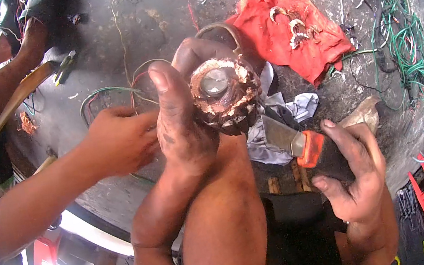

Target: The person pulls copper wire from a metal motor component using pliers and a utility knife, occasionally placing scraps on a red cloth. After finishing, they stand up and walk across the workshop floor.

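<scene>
My left hand (185, 120) is closed around a round motor part (222, 94) with ragged copper windings and a smooth metal centre. The thumb stands up along its left side, and the other fingers curl behind it. My right hand (355, 167) is lower right, with thumb and fingers around the rear of a scraper (309, 149). Its orange collar and broad metal blade show, the blade angled up left towards the motor part; the handle's rear end is hard to make out. Beneath the blade lies a crumpled white and grey cloth (303, 107).
A co-worker's hand (123, 139) reaches in from the left beside my left wrist. Copper scraps (297, 28) lie on a red cloth (264, 11). Tangled green wires (406, 55) are at right. My bare leg (221, 221) rises at bottom centre.
</scene>
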The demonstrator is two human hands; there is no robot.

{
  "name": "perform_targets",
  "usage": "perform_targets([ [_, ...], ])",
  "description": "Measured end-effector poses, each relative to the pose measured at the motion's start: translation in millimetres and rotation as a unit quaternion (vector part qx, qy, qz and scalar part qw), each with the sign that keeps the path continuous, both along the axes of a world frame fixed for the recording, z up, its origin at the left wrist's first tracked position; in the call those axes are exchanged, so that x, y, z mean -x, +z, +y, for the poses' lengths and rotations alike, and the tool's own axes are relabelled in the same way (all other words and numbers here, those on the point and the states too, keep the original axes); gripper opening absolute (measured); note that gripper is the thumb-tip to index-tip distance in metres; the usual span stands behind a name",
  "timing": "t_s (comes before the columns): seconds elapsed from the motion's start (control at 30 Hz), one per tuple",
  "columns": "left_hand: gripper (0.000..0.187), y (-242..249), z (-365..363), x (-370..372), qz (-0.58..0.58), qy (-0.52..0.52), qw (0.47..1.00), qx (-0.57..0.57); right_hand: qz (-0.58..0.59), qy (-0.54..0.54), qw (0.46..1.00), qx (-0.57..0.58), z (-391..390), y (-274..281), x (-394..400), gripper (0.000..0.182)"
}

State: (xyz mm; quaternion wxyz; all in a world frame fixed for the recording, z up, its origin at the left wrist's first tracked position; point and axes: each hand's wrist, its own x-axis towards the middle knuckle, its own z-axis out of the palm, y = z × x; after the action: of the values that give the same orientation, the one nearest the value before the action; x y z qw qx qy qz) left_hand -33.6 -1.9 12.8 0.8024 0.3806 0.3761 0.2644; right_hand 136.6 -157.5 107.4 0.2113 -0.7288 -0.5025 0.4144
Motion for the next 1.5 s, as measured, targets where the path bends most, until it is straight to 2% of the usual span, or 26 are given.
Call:
perform_targets([
  [0.03,0.081,1,1,-1,0.000,0.000,1.000,0.001,-0.002,0.000,1.000,0.013,3,1,-1,0.068],
  [0.1,0.080,2,2,-2,0.041,-0.030,0.996,-0.066,-0.001,-0.003,1.000,0.031,8,3,-1,0.067],
  [0.43,0.082,2,1,2,0.062,-0.045,0.993,-0.091,0.009,-0.018,0.998,0.060,20,2,-1,0.064],
  [0.53,0.083,4,0,3,0.044,-0.036,0.996,-0.075,0.004,-0.021,1.000,-0.005,18,-7,1,0.059],
  [0.77,0.090,3,-1,18,0.087,-0.062,0.984,-0.141,0.015,-0.049,0.999,-0.014,19,-13,17,0.051],
  [0.83,0.082,6,-5,22,0.095,-0.030,0.983,-0.156,0.022,-0.057,0.998,-0.024,18,-14,22,0.046],
  [0.87,0.084,14,-5,24,0.126,-0.058,0.970,-0.198,0.022,-0.058,0.998,-0.027,19,-24,25,0.046],
  [0.9,0.085,8,-7,21,0.064,-0.080,0.955,-0.278,-0.006,-0.076,0.995,-0.067,23,-41,29,0.045],
  [0.93,0.084,4,-12,18,0.023,-0.083,0.948,-0.305,-0.034,-0.095,0.989,-0.106,26,-49,32,0.046],
  [1.0,0.083,-1,-17,16,0.001,-0.055,0.969,-0.242,0.007,-0.136,0.981,-0.136,20,-51,32,0.045],
  [1.1,0.085,7,-8,17,0.040,-0.035,0.994,-0.099,0.071,-0.177,0.970,-0.152,-3,-46,22,0.040],
  [1.13,0.087,10,-4,17,0.053,-0.028,0.997,-0.053,0.061,-0.185,0.979,-0.064,-7,-32,17,0.042],
  [1.2,0.085,3,-8,17,-0.050,0.033,0.998,0.014,0.118,-0.083,0.988,-0.061,7,-16,1,0.046],
  [1.23,0.087,2,-9,17,-0.090,0.059,0.993,0.050,0.061,-0.006,0.994,-0.089,12,-14,-4,0.050],
  [1.27,0.087,1,-8,17,-0.092,0.062,0.992,0.052,0.036,0.016,0.995,-0.090,14,-13,-5,0.052],
  [1.33,0.085,2,-7,17,-0.021,0.012,1.000,-0.011,0.002,0.039,0.996,-0.076,23,-4,-8,0.052],
  [1.4,0.086,8,-6,14,-0.024,0.026,0.999,0.005,-0.016,0.064,0.996,-0.068,30,2,-13,0.053],
  [1.5,0.092,14,-1,12,0.046,-0.021,0.998,-0.045,-0.048,0.100,0.992,-0.067,36,4,-18,0.053],
])
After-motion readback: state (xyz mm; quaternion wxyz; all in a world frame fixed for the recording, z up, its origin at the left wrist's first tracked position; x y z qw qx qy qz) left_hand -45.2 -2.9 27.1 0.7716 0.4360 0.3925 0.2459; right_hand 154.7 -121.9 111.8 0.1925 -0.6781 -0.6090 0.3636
